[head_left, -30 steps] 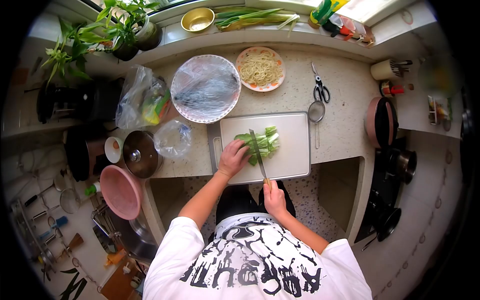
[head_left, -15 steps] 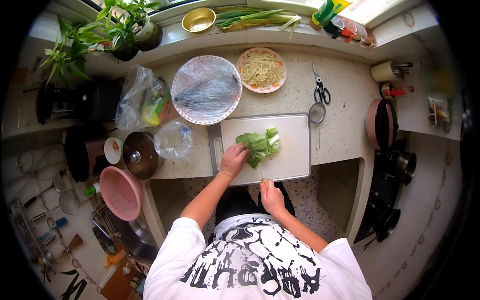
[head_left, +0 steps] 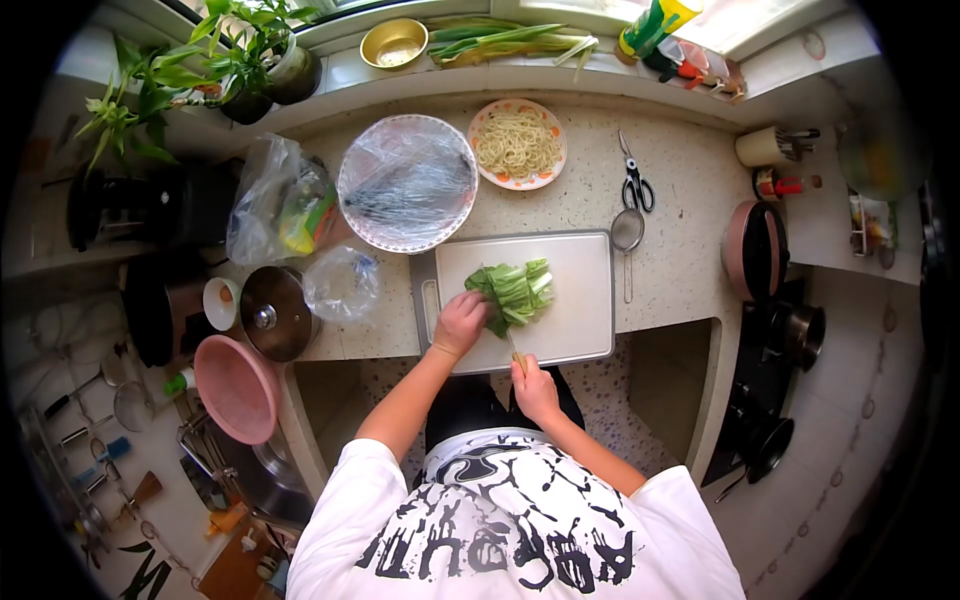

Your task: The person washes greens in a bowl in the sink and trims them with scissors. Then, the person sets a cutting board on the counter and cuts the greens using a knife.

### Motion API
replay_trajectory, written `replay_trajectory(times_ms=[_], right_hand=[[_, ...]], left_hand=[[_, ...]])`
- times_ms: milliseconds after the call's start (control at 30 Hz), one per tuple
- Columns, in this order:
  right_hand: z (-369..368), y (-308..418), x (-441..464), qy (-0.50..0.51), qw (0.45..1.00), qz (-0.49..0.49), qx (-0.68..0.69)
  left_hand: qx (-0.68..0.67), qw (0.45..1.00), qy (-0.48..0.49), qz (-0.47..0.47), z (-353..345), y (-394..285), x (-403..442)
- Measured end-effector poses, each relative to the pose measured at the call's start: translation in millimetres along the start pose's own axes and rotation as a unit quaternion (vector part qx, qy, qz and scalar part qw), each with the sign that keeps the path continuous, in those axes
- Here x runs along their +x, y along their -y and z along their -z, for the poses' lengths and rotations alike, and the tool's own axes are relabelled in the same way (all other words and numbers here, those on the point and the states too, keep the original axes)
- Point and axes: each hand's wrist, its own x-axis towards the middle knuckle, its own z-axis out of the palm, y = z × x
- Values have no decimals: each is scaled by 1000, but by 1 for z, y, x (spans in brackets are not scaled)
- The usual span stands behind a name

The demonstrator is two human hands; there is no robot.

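Note:
On the white cutting board (head_left: 575, 330) lies a bunch of leafy green vegetable (head_left: 520, 290), its pale stalk ends pointing right. My left hand (head_left: 462, 322) presses on the leafy left end with fingers bent over it. My right hand (head_left: 535, 390) is wrapped round the wooden handle of a knife (head_left: 516, 350). The blade reaches up to the near edge of the greens, and part of it is hidden among the leaves.
Behind the board stand a plastic-covered bowl (head_left: 408, 185) and a plate of noodles (head_left: 518, 145). Scissors (head_left: 634, 180) and a small strainer (head_left: 627, 230) lie to the right. A pot lid (head_left: 275, 312), a pink basin (head_left: 237, 388) and plastic bags (head_left: 280, 200) crowd the left.
The knife and my right hand have moved slightly left along the greens. My left hand stays on the leafy end, and the cut greens look a little more spread. The whole view has shifted slightly.

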Motion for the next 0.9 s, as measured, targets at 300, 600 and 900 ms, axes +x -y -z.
replay_trajectory(times_ms=[300,600,900], right_hand=[[94,-12,-14,-2,960,35,279],[78,-79,30,-232,962,-52,-131],[51,-100,52,-295,946,-35,-130]], left_hand=[[-21,1000,-2,15,12,-2,2],[40,992,84,82,25,-22,19],[74,972,173,138,15,-26,24]])
